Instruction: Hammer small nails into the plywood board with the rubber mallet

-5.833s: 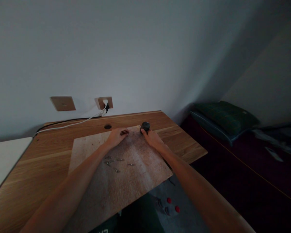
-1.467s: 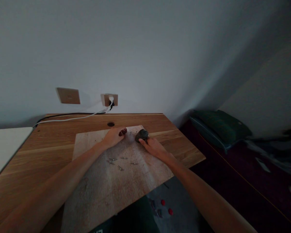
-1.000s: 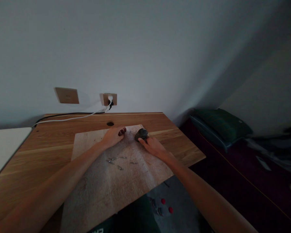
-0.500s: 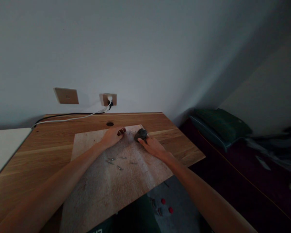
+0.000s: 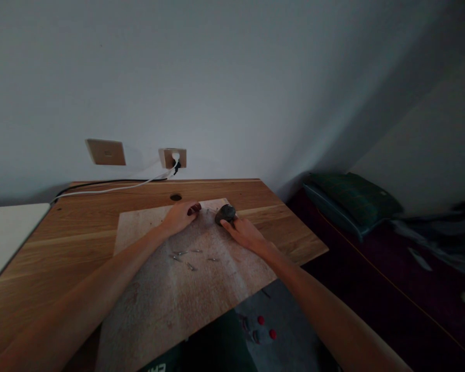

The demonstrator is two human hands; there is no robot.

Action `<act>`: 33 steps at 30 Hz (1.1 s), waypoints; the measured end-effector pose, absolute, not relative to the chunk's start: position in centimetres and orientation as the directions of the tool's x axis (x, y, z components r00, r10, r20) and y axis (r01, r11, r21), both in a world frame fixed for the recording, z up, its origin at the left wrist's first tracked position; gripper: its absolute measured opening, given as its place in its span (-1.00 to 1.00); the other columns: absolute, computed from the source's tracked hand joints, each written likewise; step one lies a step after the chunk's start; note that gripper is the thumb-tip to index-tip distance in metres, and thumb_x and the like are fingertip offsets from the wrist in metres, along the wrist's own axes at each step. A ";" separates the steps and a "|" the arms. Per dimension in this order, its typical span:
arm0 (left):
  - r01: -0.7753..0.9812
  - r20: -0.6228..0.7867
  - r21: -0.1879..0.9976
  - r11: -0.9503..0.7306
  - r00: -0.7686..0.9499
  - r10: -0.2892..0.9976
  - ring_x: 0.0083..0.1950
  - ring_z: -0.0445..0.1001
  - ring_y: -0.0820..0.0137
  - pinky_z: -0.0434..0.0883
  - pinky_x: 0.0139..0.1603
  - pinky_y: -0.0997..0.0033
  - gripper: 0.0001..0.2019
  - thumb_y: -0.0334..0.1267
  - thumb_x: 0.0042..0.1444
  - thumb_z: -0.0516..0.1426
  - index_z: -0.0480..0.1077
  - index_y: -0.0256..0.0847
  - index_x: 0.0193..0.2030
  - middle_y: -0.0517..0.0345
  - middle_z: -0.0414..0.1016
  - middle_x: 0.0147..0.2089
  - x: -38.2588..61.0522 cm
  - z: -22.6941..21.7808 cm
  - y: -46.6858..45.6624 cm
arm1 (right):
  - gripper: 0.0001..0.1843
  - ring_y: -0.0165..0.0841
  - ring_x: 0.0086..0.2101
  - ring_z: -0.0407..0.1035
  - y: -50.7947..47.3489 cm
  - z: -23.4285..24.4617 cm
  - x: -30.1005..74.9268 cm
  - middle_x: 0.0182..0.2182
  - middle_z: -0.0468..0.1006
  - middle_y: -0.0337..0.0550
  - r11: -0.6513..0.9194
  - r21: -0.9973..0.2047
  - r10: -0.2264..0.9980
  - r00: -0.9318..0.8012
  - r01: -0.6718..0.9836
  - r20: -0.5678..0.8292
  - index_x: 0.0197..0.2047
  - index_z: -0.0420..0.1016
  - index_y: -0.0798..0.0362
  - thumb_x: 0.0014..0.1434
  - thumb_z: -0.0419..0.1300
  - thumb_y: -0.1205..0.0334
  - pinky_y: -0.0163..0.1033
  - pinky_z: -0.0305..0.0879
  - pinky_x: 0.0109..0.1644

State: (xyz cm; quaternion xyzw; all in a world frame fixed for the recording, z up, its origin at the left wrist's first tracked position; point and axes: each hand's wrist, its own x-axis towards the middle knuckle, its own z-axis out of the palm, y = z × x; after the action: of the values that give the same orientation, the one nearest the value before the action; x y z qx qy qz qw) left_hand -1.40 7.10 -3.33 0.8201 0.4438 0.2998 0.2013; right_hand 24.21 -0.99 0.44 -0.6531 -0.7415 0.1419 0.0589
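My right hand (image 5: 245, 233) is closed around a dark, rounded tool (image 5: 225, 214), perhaps a power drill, though its kind is not clear. A thin pale line runs from the tool's left side toward my left hand (image 5: 180, 217). That hand rests near the far edge of a board (image 5: 155, 305), fingers curled inward; anything in them is too small or hidden to name. Several small silver metal pieces (image 5: 190, 266), like screws or bits, lie scattered on the board nearer to me than both hands.
The board lies on a wooden table (image 5: 73, 222) against a wall. Black and white cables (image 5: 112, 190) run along the back to a wall socket (image 5: 173, 158). A white surface (image 5: 11, 232) borders the left. Beyond the table's right edge lies a dark green cushion (image 5: 352, 199).
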 end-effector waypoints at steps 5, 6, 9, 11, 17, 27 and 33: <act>0.616 0.312 0.591 -0.520 0.420 0.852 -0.14 0.65 0.21 0.54 -0.01 0.25 -0.80 -0.35 0.15 0.14 0.56 -0.16 -0.12 0.05 0.70 -0.15 -1.5 -3.4 7.1 | -0.63 -0.15 0.02 0.57 -1.0 0.5 24.2 0.15 0.60 -0.01 0.109 -0.284 0.985 -0.142 0.953 -0.097 0.22 0.53 0.05 0.46 0.29 0.06 0.09 0.55 0.10; 0.620 0.311 0.590 -0.517 0.416 0.854 -0.14 0.65 0.21 0.54 -0.01 0.25 -0.80 -0.35 0.15 0.14 0.56 -0.15 -0.12 0.06 0.70 -0.15 -1.5 -3.4 7.1 | -0.63 -0.15 0.02 0.57 -1.0 0.4 24.2 0.15 0.60 -0.01 0.109 -0.282 0.985 -0.141 0.953 -0.098 0.22 0.53 0.05 0.46 0.29 0.06 0.09 0.55 0.10; 0.635 0.310 0.586 -0.504 0.399 0.863 -0.13 0.65 0.21 0.53 0.00 0.25 -0.79 -0.36 0.15 0.15 0.56 -0.15 -0.12 0.07 0.71 -0.14 -1.5 -3.5 7.1 | -0.63 -0.15 0.02 0.57 -0.9 0.4 24.2 0.14 0.60 -0.01 0.109 -0.276 0.984 -0.142 0.955 -0.103 0.22 0.53 0.06 0.46 0.30 0.06 0.08 0.56 0.09; 0.643 0.311 0.583 -0.496 0.387 0.868 -0.13 0.66 0.21 0.53 0.00 0.25 -0.78 -0.37 0.15 0.14 0.56 -0.15 -0.11 0.06 0.71 -0.12 -1.4 -3.6 7.2 | -0.63 -0.15 0.01 0.57 -0.9 0.3 24.2 0.14 0.60 -0.01 0.109 -0.273 0.984 -0.142 0.956 -0.107 0.21 0.54 0.06 0.46 0.30 0.06 0.08 0.56 0.08; 0.652 0.309 0.572 -0.497 0.391 0.867 -0.15 0.66 0.21 0.53 -0.05 0.29 -0.78 -0.37 0.15 0.15 0.57 -0.14 -0.11 0.07 0.71 -0.14 -1.4 -3.5 7.1 | -0.63 -0.15 0.01 0.57 -0.8 0.1 24.3 0.14 0.60 -0.01 0.101 -0.274 0.985 -0.135 0.956 -0.107 0.21 0.53 0.06 0.46 0.30 0.06 0.08 0.56 0.09; 0.659 0.297 0.557 -0.505 0.410 0.863 -0.26 0.63 0.26 0.49 -0.17 0.33 -0.81 -0.37 0.12 0.19 0.58 -0.16 -0.15 0.10 0.68 -0.24 -1.3 -3.2 6.9 | -0.63 -0.15 0.00 0.57 -1.0 0.3 24.2 0.13 0.60 -0.01 0.110 -0.288 0.985 -0.143 0.951 -0.097 0.21 0.53 0.06 0.46 0.30 0.06 0.08 0.56 0.08; 0.644 0.311 0.568 -0.512 0.408 0.858 -0.18 0.64 0.25 0.51 -0.08 0.31 -0.75 -0.42 0.09 0.17 0.56 -0.16 -0.09 0.08 0.69 -0.16 -1.2 -3.3 6.9 | -0.63 -0.15 0.01 0.57 -1.0 0.3 24.2 0.14 0.60 -0.01 0.110 -0.288 0.986 -0.141 0.951 -0.090 0.22 0.53 0.06 0.46 0.30 0.06 0.08 0.56 0.09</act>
State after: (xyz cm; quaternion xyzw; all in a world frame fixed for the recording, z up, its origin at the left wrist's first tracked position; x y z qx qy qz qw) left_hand -1.24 6.88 -3.26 0.8188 0.4588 0.2923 0.1832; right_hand 24.23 -0.96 0.33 -0.6525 -0.7423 0.1395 0.0619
